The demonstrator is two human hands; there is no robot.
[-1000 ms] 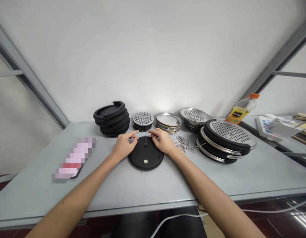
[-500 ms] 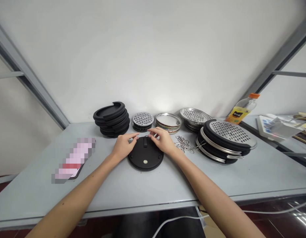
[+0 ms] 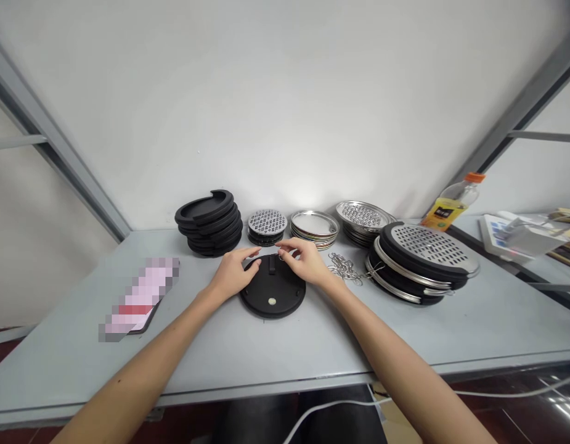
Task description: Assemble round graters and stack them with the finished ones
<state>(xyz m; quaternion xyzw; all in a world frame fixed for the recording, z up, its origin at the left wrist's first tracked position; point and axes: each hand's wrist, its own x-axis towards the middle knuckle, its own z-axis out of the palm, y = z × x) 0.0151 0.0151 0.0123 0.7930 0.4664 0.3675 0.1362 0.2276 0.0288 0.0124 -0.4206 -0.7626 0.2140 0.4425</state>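
Black disc [image 3: 272, 285] between hands [image 3: 307, 264], yellow bottle label [image 3: 442, 213], lettering illegible

On a grey table [image 3: 321, 345], the left hand [image 3: 233, 271] is at the far left edge of a black disc [image 3: 272, 290], the right hand [image 3: 305, 262] at its far right edge; their exact grip is unclear. A phone [image 3: 143, 296], partly blurred out, lies left. Along the far wall [image 3: 285, 111] stand black holders [image 3: 211, 228], small graters [image 3: 267, 223], metal plates [image 3: 315, 225] and larger graters [image 3: 364, 216]. Wire clips [image 3: 344, 269] lie right, beside a nearer stack [image 3: 421, 262].
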